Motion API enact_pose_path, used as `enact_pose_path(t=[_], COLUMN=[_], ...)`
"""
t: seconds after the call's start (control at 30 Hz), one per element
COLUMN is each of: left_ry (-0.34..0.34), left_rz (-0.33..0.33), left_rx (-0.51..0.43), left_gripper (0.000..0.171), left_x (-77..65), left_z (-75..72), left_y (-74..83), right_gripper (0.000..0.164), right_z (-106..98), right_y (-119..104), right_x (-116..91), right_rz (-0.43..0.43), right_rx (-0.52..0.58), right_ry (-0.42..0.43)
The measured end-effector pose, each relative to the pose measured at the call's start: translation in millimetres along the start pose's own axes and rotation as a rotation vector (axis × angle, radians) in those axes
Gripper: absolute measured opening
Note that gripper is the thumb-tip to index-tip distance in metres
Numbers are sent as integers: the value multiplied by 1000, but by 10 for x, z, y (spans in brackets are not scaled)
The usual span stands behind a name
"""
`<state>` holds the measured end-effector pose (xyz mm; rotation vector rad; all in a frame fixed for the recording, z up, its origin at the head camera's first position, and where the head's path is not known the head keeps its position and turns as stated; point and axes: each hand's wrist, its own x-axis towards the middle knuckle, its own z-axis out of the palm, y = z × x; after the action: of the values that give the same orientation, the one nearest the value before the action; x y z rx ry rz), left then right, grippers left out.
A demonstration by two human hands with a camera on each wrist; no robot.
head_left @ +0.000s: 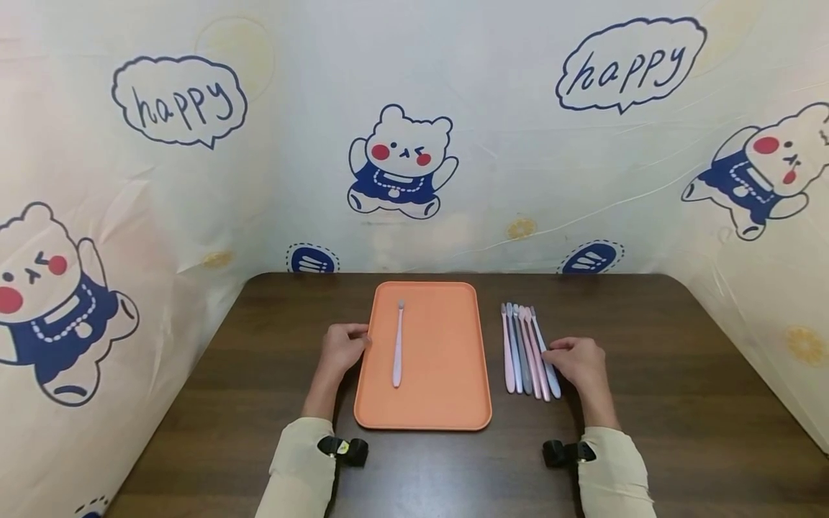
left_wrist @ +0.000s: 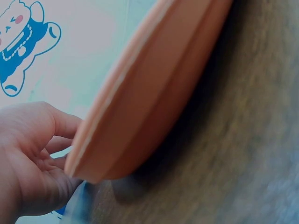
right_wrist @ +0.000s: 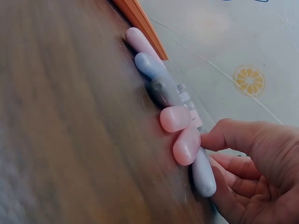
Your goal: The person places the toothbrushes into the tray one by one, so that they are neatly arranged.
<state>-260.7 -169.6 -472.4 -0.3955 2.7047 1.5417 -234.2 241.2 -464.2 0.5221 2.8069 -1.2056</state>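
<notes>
An orange tray (head_left: 440,360) lies on the table, with one pale lilac toothbrush (head_left: 398,352) lengthwise on its left half. At the tray's left rim is my left hand (head_left: 343,349); in the left wrist view its fingers (left_wrist: 65,123) hold the tray edge (left_wrist: 126,107), partly hidden behind it. To the right of the tray, several toothbrushes (head_left: 519,352) in pink, blue and grey lie side by side. My right hand (head_left: 579,363) pinches the rightmost one, a pale blue toothbrush (right_wrist: 203,175), by its handle. That brush still lies beside the pink toothbrush (right_wrist: 187,147).
The dark wooden table (head_left: 447,475) extends around the tray. Behind and on both sides hangs a pale curtain (head_left: 492,180) printed with bears. A black wrist camera (head_left: 352,452) sits on the left sleeve, another camera (head_left: 557,453) on the right.
</notes>
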Motion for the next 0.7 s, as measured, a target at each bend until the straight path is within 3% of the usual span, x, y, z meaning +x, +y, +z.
enact_pose_path(t=[0.5,0.7], left_ry=[2,9], left_rz=[7,2], left_rx=[4,9], left_gripper=[35,33], left_x=[-1,-8], left_z=[-14,-11], left_y=[1,1], right_gripper=[38,42], right_z=[5,-23], right_y=[51,99], right_x=[27,39], right_rz=[9,9], right_rx=[46,189], right_ry=[-1,-50])
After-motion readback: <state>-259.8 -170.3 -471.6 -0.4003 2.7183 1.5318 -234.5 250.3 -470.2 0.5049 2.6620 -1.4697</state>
